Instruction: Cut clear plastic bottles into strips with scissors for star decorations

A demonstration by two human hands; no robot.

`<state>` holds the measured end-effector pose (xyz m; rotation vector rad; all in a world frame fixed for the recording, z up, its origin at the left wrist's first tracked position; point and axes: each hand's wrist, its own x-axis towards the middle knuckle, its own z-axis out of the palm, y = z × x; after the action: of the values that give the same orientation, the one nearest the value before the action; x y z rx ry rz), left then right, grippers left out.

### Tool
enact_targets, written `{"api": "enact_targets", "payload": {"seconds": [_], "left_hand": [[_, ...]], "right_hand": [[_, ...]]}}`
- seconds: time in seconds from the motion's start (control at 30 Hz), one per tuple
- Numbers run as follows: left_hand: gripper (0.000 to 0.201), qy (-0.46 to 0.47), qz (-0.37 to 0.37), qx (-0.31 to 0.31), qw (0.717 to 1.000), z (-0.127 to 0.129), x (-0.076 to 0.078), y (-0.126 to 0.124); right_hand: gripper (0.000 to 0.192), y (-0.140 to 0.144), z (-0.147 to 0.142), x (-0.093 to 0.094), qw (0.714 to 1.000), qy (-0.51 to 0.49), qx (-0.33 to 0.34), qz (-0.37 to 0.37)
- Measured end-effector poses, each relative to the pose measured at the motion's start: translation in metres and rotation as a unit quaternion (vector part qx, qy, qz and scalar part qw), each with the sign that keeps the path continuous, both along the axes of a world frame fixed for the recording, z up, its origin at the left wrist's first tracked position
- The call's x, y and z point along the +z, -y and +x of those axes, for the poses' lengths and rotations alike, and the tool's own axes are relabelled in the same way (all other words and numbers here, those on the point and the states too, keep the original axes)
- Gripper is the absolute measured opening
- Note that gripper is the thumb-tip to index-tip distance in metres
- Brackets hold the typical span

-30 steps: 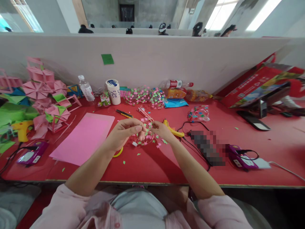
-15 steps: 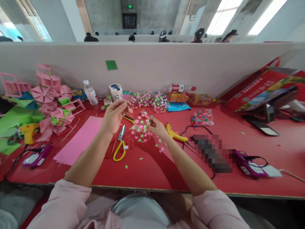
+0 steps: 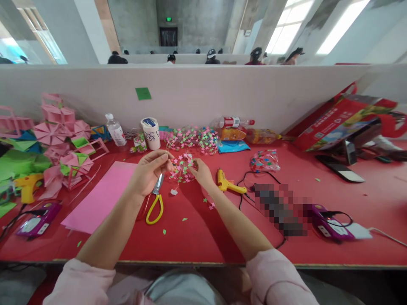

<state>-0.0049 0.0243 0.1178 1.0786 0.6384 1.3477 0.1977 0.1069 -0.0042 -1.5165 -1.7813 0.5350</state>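
Observation:
Between my hands is a round clear ball dotted with pink and green paper stars [image 3: 182, 168]. My right hand [image 3: 202, 173] has its fingers closed on the ball's right side. My left hand [image 3: 151, 170] is pinched at its left edge, where a thin pale strand shows above the fingers; what the fingertips hold is too small to make out. A small white scrap [image 3: 174, 192] hangs or lies just below the ball. Yellow-handled scissors [image 3: 154, 208] lie beside my left wrist, blades partly behind the hand. Loose stars [image 3: 211, 206] lie under my right forearm.
More star-covered balls [image 3: 208, 140] stand at the back by a cup [image 3: 150, 133] and a bottle [image 3: 115, 131]. A yellow glue gun [image 3: 229, 183] lies to the right, its cord trailing. Pink paper [image 3: 98, 197] and folded paper pieces [image 3: 52, 132] fill the left.
My left hand has moved down and closer to the star ball. The ball and my right hand have come nearer to it. The view has tilted up slightly.

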Motion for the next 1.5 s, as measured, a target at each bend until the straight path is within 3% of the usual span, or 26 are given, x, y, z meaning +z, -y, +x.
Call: {"api": "enact_targets", "payload": {"seconds": [0.17,0.27,0.33,0.43,0.5,0.57,0.73,0.87,1.07,1.17,1.33,1.5], "left_hand": [[0.016,-0.021,-0.016,-0.012,1.000,0.005,-0.002,0.005],[0.015,-0.045,-0.024,-0.014,0.999,0.009,-0.005,0.008],[0.014,-0.075,-0.019,-0.012,0.997,0.013,-0.007,0.010],[0.013,-0.121,0.001,-0.002,0.993,0.019,-0.009,0.010],[0.014,-0.141,0.011,0.000,0.990,0.022,-0.010,0.009],[0.018,-0.154,0.019,-0.001,0.988,0.023,-0.010,0.009],[0.018,-0.170,0.022,0.007,0.985,0.021,-0.010,0.010],[0.021,-0.152,0.009,0.003,0.988,0.022,-0.013,0.012],[0.018,-0.115,-0.010,0.005,0.993,0.024,-0.014,0.015],[0.015,-0.095,-0.008,0.041,0.995,0.026,-0.016,0.015],[0.008,-0.010,0.002,0.123,0.992,0.036,-0.025,0.013],[0.010,0.078,-0.047,0.145,0.985,0.049,-0.037,0.013]], "right_hand": [[0.046,-0.005,-0.003,0.016,0.999,0.046,-0.004,0.014],[0.036,0.012,0.001,0.048,0.990,0.068,0.008,0.124],[0.023,0.034,0.002,0.078,0.969,0.037,0.057,0.238],[0.024,0.072,-0.002,0.121,0.922,0.049,0.117,0.366],[0.026,0.089,-0.005,0.140,0.889,0.150,0.192,0.387],[0.026,0.096,-0.008,0.150,0.874,0.211,0.208,0.386],[0.025,0.094,-0.009,0.149,0.867,0.263,0.205,0.371],[0.030,0.095,-0.009,0.149,0.877,0.244,0.194,0.365],[0.021,0.100,-0.008,0.146,0.883,0.222,0.122,0.396],[0.018,0.101,-0.011,0.138,0.903,0.163,0.108,0.383],[0.017,0.100,-0.025,0.113,0.950,0.024,0.097,0.295],[0.014,0.097,-0.041,0.093,0.975,-0.137,0.088,0.151]]}}
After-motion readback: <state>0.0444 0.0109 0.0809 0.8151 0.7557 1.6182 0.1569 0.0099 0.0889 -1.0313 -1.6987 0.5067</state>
